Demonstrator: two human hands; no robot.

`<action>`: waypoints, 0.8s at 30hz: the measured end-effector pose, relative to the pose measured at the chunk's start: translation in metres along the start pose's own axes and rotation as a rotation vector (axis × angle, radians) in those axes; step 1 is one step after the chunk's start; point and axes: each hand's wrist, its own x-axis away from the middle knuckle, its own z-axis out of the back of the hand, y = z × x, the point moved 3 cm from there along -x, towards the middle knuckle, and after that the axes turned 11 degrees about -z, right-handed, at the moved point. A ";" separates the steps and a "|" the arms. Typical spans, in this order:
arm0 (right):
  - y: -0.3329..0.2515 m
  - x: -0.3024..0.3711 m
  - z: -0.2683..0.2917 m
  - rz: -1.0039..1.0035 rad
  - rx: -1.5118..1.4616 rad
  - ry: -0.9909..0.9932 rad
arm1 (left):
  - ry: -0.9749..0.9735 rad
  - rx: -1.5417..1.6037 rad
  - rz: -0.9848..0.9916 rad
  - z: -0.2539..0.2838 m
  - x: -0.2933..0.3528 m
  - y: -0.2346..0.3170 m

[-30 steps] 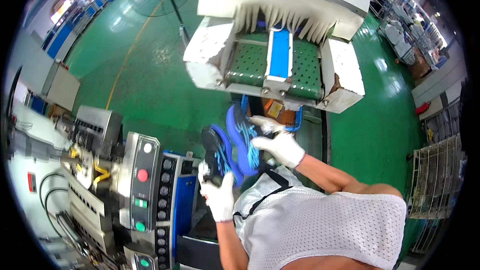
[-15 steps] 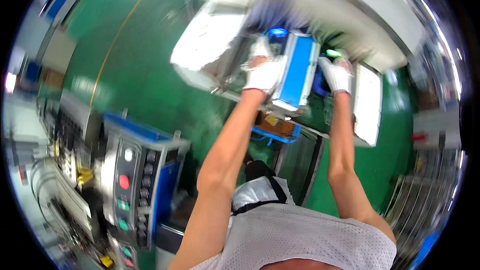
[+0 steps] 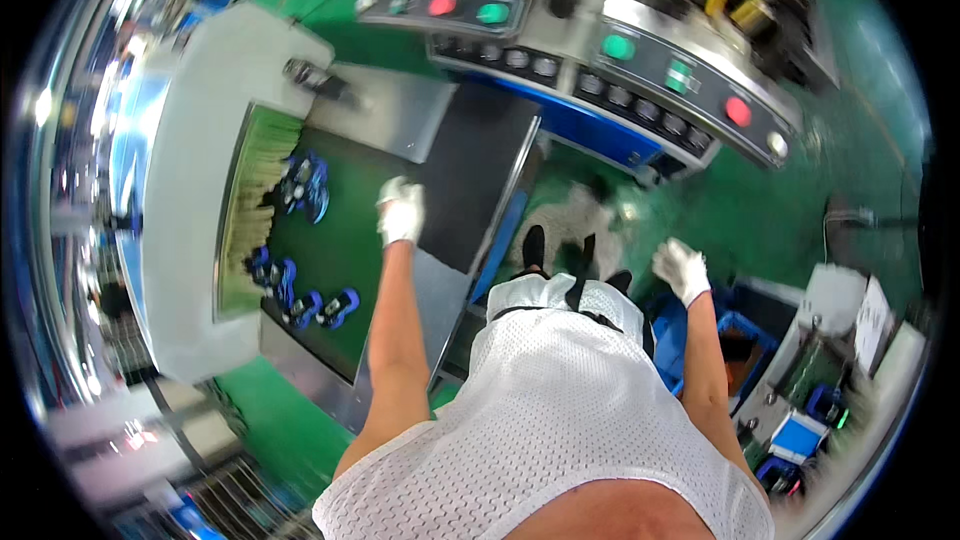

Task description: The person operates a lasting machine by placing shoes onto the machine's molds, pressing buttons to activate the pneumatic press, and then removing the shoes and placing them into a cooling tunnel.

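My left hand [image 3: 401, 210], in a white knit glove, hovers where the green conveyor belt [image 3: 350, 210] meets a dark mat [image 3: 475, 180]. Its fingers look apart, and nothing shows in them. Out to the right, my right hand [image 3: 682, 270], in a matching glove, is held over the floor with fingers apart and nothing in it. A blue crate [image 3: 675, 345] is below and beside that arm. Nearest my left hand on the belt are several blue-and-black shoe-like pieces: a bunched group [image 3: 305, 187] by the bristle curtain [image 3: 255, 210] and a single piece [image 3: 338, 308] nearer me.
A large pale machine housing [image 3: 190, 190] covers the belt's left end. Ahead stand control panels [image 3: 690, 80] with red and green buttons and rows of dials. At lower right is a fixture with a blue pad [image 3: 798, 437] and more blue-and-black pieces [image 3: 825, 405].
I have turned away from the blue-padded fixture, which now lies at lower right. Both hands have left it and spread apart; the belt and control panels have come before me.
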 end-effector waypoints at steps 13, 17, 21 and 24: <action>0.011 0.060 -0.050 0.401 1.692 0.961 | 0.464 0.155 0.834 0.185 0.213 -0.331; -0.045 0.028 -0.161 0.360 2.471 0.693 | 0.458 -0.321 0.816 0.152 0.177 -0.348; -0.082 0.053 -0.413 0.336 1.165 0.520 | 0.472 -0.415 0.588 0.185 0.202 -0.367; -0.088 0.045 -0.472 0.453 0.915 0.098 | 0.388 -0.205 0.751 0.204 0.190 -0.343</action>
